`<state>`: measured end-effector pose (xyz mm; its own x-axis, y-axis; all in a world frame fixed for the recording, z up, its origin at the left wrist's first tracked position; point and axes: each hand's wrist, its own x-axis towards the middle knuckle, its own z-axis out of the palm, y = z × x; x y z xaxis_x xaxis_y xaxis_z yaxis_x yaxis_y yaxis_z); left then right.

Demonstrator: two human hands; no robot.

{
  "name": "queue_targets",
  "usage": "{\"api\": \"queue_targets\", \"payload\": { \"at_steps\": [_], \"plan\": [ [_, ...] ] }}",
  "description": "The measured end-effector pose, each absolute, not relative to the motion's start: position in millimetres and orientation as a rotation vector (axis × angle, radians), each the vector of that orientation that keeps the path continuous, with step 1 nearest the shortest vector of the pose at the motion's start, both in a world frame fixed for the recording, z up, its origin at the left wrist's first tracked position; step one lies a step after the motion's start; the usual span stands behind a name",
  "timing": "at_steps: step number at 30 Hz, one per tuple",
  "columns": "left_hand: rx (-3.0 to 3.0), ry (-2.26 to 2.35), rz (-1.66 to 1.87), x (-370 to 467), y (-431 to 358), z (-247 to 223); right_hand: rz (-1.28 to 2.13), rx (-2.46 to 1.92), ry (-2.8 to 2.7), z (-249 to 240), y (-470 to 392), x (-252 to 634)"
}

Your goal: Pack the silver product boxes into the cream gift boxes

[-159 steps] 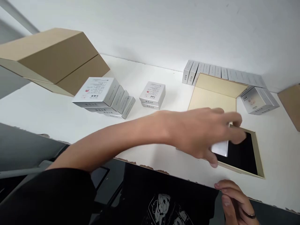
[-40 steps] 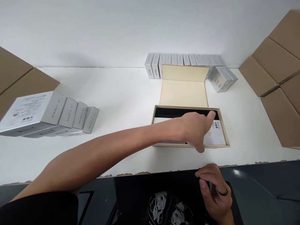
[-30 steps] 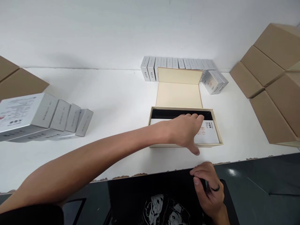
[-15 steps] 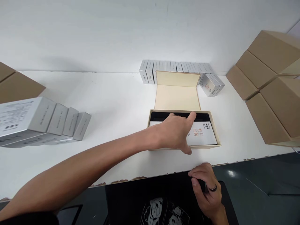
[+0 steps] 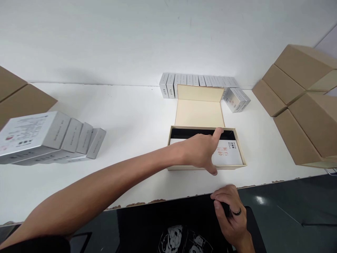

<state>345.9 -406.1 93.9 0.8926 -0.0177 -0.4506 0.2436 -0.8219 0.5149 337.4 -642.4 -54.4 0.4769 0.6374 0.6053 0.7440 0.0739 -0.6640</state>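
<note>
My left hand [image 5: 201,151] reaches in from the left, palm down, over an open cream box [image 5: 240,149] on a white table [image 5: 126,116]. Its thumb and forefinger are spread well apart, the thumb over the front rim and the forefinger toward the back; I cannot tell whether they touch anything. Partly under this hand, a white pack [image 5: 226,156] with black and orange print lies flat inside the box, along its front side, with black lining [image 5: 229,133] showing behind it. The lid [image 5: 199,112] is folded back. My right hand [image 5: 233,214], wearing a dark ring [image 5: 237,212], is loosely curled at the table's near edge; I cannot tell whether its fingertips meet. Behind the lid, a row of silver boxes [image 5: 188,80] stands by the wall. A stack of silver boxes [image 5: 56,131] is at left, and brown cartons [image 5: 297,116] are at right.
</note>
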Motion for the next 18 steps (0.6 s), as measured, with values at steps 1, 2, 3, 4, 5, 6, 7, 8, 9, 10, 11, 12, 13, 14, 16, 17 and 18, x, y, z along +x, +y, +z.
{"api": "queue_targets", "payload": {
  "at_steps": [1, 2, 3, 4, 5, 6, 7, 8, 9, 10, 11, 12, 13, 14, 16, 17, 18],
  "plan": [
    [2.484, 0.165, -0.595, 346.0, -406.7, 94.3, -0.122, -1.625, -1.214, -54.5, -641.6, 336.8],
    [2.488, 0.165, -0.598, 345.9, -407.4, 94.8, -0.124, -1.63, -1.216, -54.1, -640.8, 336.0],
    [2.48, 0.163, -0.606, 345.5, -408.1, 95.3, -0.127, -1.631, -1.218, -53.2, -639.9, 335.0],
    [2.464, 0.163, -0.616, 344.7, -408.7, 95.9, -0.128, -1.626, -1.221, -51.5, -639.3, 334.2],
    [2.454, 0.157, -0.619, 343.4, -409.1, 96.4, -0.128, -1.615, -1.226, -48.8, -639.3, 333.7],
    [2.46, 0.139, -0.607, 341.4, -409.2, 97.0, -0.127, -1.599, -1.234, -45.1, -640.1, 334.0],
    [2.485, 0.112, -0.577, 338.9, -409.0, 97.6, -0.129, -1.582, -1.237, -40.3, -641.8, 335.3],
    [2.525, 0.081, -0.532, 335.9, -408.3, 98.3, -0.134, -1.56, -1.243, -34.3, -644.3, 338.0],
    [2.567, 0.051, -0.491, 332.5, -407.3, 99.2, -0.139, -1.539, -1.253, -27.1, -647.2, 342.1],
    [2.603, 0.038, -0.47, 328.9, -406.0, 100.1, -0.147, -1.53, -1.275, -18.6, -650.3, 347.7],
    [2.625, 0.047, -0.479, 325.1, -404.5, 101.1, -0.158, -1.541, -1.311, -9.1, -652.8, 354.4],
    [2.64, 0.076, -0.512, 321.3, -403.0, 102.0, -0.171, -1.577, -1.36, 1.4, -654.1, 362.1],
    [2.654, 0.108, -0.556, 317.6, -401.6, 102.9, -0.181, -1.637, -1.425, 12.5, -653.6, 370.4],
    [2.67, 0.136, -0.594, 314.0, -400.3, 103.7, -0.182, -1.714, -1.503, 23.9, -651.1, 379.0],
    [2.705, 0.181, -0.601, 307.0, -398.3, 104.8, -0.148, -1.891, -1.651, 45.7, -639.2, 396.7],
    [2.715, 0.194, -0.578, 303.8, -397.4, 105.2, -0.111, -1.974, -1.728, 55.1, -630.3, 405.8],
    [2.716, 0.207, -0.553, 300.7, -396.2, 105.4, -0.069, -2.039, -1.817, 62.9, -620.0, 415.1]
  ]
}}
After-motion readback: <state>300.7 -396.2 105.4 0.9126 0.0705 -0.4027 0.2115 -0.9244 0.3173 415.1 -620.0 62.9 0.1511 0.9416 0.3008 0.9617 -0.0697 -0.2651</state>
